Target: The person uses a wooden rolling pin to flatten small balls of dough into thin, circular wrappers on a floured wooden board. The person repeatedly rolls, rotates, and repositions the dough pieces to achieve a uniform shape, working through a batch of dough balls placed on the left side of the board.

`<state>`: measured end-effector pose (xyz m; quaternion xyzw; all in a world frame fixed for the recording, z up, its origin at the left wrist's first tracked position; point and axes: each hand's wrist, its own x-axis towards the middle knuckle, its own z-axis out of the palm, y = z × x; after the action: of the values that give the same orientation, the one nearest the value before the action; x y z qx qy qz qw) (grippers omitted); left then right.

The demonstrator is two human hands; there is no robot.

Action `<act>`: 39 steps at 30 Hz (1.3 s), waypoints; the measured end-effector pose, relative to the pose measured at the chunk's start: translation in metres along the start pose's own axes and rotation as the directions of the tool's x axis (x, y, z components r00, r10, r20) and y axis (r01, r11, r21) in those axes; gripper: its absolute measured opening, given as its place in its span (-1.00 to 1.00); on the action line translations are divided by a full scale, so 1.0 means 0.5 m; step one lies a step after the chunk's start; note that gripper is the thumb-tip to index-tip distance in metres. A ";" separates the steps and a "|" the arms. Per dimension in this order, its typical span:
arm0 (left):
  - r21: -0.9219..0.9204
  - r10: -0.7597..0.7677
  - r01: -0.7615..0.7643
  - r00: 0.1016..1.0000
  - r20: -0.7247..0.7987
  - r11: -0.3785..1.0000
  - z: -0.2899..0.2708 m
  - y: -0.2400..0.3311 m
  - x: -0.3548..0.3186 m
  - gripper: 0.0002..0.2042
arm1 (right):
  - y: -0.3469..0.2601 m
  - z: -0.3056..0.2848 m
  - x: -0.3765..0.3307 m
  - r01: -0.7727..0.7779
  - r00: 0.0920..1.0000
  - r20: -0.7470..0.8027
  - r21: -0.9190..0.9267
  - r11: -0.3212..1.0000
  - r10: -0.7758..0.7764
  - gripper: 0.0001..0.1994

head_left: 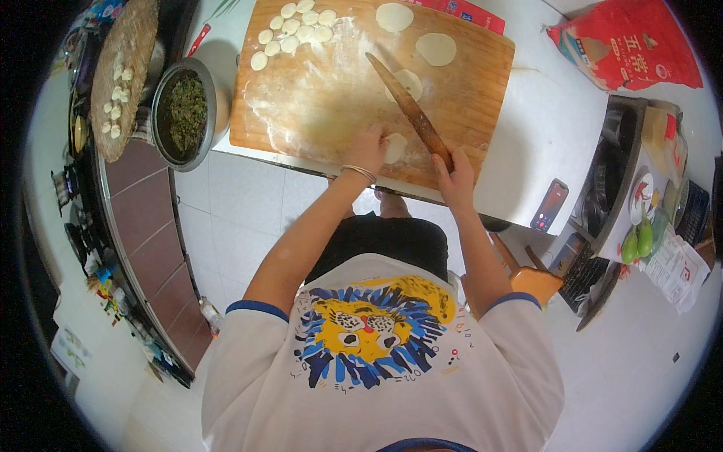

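My left hand (364, 149) rests on a small round piece of dough (395, 147) at the near edge of the floured wooden board (316, 98), fingers curled over it. My right hand (455, 177) grips the near end of a long wooden rolling pin (410, 109) that slants away across the board over a flattened dough round (410, 81). Two more flat rounds (435, 49) lie at the far right of the board. Several small dough lumps (295, 29) sit in a cluster at the far left.
A metal bowl of chopped green filling (184, 113) stands left of the board. A round woven tray (120, 75) holds several dumplings. A phone (550, 205) lies on the white table (550, 128); a red bag (629, 45) sits far right, green vegetables (639, 239) beside the stove.
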<state>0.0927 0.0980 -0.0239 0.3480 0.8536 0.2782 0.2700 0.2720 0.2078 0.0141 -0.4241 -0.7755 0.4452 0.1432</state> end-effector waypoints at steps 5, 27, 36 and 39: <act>-0.415 -0.312 0.251 0.947 -0.083 0.874 -0.061 -0.053 -0.006 -0.81 | 0.005 0.003 0.000 -0.029 0.999 0.014 -0.022 0.999 0.030 -0.70; 0.443 0.313 -0.353 0.936 0.163 0.824 -0.085 -0.085 -0.085 -0.24 | -0.001 0.031 0.001 0.056 0.998 0.048 -0.112 0.992 -0.050 -0.66; 0.383 0.401 -0.431 0.902 0.160 0.817 -0.076 -0.079 -0.085 -0.27 | -0.009 0.024 -0.002 0.015 0.998 0.066 -0.125 0.992 -0.007 -0.65; 0.404 0.441 -0.449 0.890 0.118 0.797 -0.075 -0.072 -0.083 -0.27 | -0.001 0.028 -0.004 0.010 0.999 0.048 -0.125 0.992 -0.004 -0.64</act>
<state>0.0777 0.0350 -0.0105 0.5907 0.7850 0.1402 0.1231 0.2645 0.1978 0.0071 -0.4190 -0.8065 0.4052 0.0991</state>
